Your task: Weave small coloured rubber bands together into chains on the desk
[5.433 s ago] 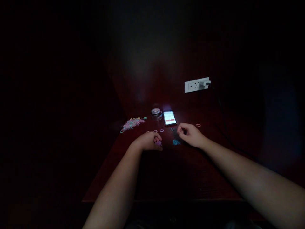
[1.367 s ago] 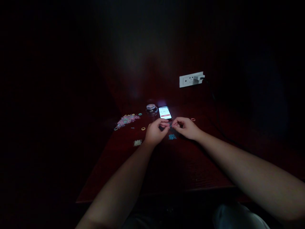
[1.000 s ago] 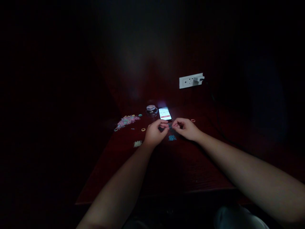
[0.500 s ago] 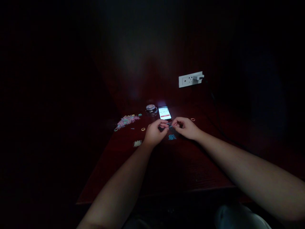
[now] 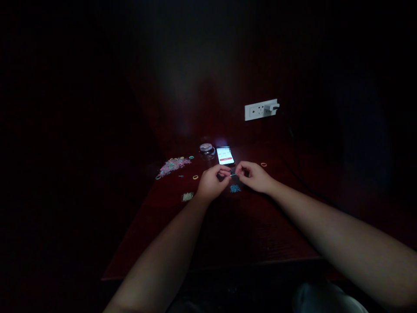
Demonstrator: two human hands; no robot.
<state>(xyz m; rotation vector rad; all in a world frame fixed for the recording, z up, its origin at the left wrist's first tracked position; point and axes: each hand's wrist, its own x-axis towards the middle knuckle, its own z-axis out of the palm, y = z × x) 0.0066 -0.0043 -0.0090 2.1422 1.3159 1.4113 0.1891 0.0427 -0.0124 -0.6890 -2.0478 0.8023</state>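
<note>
Between my two hands a thin blue hair tie (image 5: pixel 233 174) is stretched, pinched at each end. My left hand (image 5: pixel 213 181) grips its left end with thumb and fingertips. My right hand (image 5: pixel 251 175) has the other end, its fingers curled. Just below them on the table lies a small bunch of blue hair ties (image 5: pixel 235 188). A bundle of pale yellow hair ties (image 5: pixel 187 197) rests left of my left wrist. Farther left is a loose pile of mixed pastel hair ties (image 5: pixel 174 166).
A lit phone (image 5: pixel 225 155) lies behind my hands, beside a round lidded jar (image 5: pixel 206 150). Single ties, one yellow (image 5: pixel 195 177) and one orange (image 5: pixel 263 164), lie apart on the dark red table (image 5: pixel 156 234). A wall socket (image 5: pixel 260 110) holds a plugged-in charger.
The blue hair tie now looks straighter and tauter between my fingers. Both hands have stayed almost in place; the whole view has shifted very slightly.
</note>
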